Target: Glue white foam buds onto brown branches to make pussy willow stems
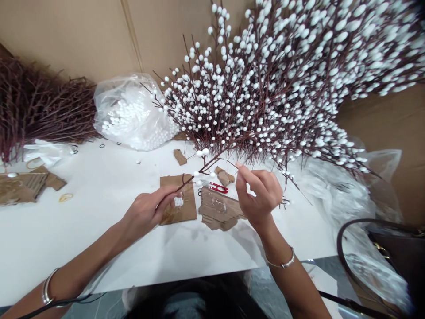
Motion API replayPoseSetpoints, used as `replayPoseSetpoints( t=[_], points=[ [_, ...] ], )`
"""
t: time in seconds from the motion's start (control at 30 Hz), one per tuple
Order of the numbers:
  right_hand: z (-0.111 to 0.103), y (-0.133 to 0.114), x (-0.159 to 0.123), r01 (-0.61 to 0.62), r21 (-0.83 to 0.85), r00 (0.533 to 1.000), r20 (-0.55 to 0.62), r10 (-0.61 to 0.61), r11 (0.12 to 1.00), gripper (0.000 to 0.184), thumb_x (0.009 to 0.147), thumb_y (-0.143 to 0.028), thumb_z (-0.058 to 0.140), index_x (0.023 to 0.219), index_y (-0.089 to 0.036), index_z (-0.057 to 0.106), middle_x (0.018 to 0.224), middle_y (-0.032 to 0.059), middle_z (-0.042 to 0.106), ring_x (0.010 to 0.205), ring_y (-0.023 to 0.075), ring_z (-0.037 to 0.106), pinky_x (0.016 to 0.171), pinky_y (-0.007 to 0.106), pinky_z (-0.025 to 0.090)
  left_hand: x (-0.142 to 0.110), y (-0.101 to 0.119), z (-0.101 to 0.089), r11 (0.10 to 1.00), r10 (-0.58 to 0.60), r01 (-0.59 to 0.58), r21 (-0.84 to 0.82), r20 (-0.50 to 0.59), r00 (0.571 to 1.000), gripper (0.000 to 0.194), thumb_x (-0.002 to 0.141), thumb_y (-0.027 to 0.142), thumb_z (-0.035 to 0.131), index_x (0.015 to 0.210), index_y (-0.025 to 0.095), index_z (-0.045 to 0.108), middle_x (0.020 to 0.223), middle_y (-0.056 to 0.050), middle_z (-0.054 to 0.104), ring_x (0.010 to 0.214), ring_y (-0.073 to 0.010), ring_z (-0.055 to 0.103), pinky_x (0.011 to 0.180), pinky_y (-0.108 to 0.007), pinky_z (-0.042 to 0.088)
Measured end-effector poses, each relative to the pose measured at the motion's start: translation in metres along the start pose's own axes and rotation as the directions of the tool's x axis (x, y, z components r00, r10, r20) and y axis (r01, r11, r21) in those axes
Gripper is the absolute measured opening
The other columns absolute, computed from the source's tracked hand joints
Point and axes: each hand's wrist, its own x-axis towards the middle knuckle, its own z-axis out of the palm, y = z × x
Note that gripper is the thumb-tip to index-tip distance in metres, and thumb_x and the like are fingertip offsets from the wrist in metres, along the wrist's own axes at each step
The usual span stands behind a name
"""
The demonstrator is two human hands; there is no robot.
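Observation:
My left hand (149,206) is closed round the lower end of a brown artificial twig (189,180), which slants up to the right. A few white berries (203,152) sit on its side shoots. To the right, my right hand (257,188) is raised with thumb and forefinger pinched near a thin dark stem tip; what lies between the fingertips is too small to make out. Below the twig lie red thread snips (218,188), a square cardboard piece (189,208) with glue-like smears under my left hand, and a torn cardboard piece (219,210) beside it.
Finished-looking white-berry branches (252,97) are heaped at the back right. A clear bag of white berries (133,115) stands left of them, then bare brown twigs (49,106). Clear plastic wrapping (345,190) and a dark handbag (392,248) are at the right of the white table (116,195).

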Motion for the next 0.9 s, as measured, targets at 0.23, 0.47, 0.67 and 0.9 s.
replayPoseSetpoints(
  t=[0.23,0.47,0.67,0.9],
  points=[
    [-0.0001,0.0001,-0.0018,-0.003,-0.002,1.000,0.013,0.003,1.000,0.026,0.085,-0.009,0.066,0.106,-0.023,0.069,0.066,-0.0037,0.057,0.058,0.0094,0.047,0.057,0.027,0.035,-0.0013,-0.0023,0.0006,1.000,-0.007,0.007,0.000,0.017,1.000,0.026,0.100,0.020,0.048,0.124,0.021,0.058,0.084,0.002,0.076,0.055,-0.0063,0.065,0.058,-0.016,0.052],
    [-0.0002,0.0009,-0.0029,-0.006,-0.001,1.000,0.020,0.006,1.000,0.030,0.084,-0.009,0.066,0.109,-0.025,0.069,0.066,-0.0044,0.059,0.059,0.0093,0.049,0.058,0.027,0.036,-0.0033,-0.0039,0.0016,0.999,0.000,0.000,0.053,0.002,1.000,0.027,0.101,0.024,0.046,0.125,0.023,0.058,0.085,0.003,0.077,0.057,-0.0070,0.068,0.059,-0.016,0.052],
    [0.0001,0.0008,-0.0028,0.003,-0.007,1.000,0.025,-0.003,1.000,0.029,0.083,-0.007,0.067,0.107,-0.024,0.069,0.066,-0.0042,0.059,0.059,0.0095,0.049,0.058,0.027,0.036,-0.0023,-0.0036,0.0010,1.000,-0.006,0.006,0.005,0.034,0.999,0.026,0.101,0.022,0.046,0.125,0.021,0.056,0.085,0.003,0.076,0.062,-0.0070,0.070,0.061,-0.015,0.053],
    [0.0004,0.0015,-0.0028,0.007,-0.023,0.999,0.032,-0.006,1.000,0.027,0.084,-0.009,0.066,0.107,-0.024,0.068,0.066,-0.0045,0.060,0.059,0.0091,0.050,0.059,0.027,0.037,0.0001,-0.0021,0.0015,1.000,0.008,-0.008,-0.002,0.020,1.000,0.024,0.101,0.021,0.045,0.122,0.019,0.056,0.085,0.003,0.076,0.061,-0.0067,0.069,0.061,-0.015,0.053]
  ],
)
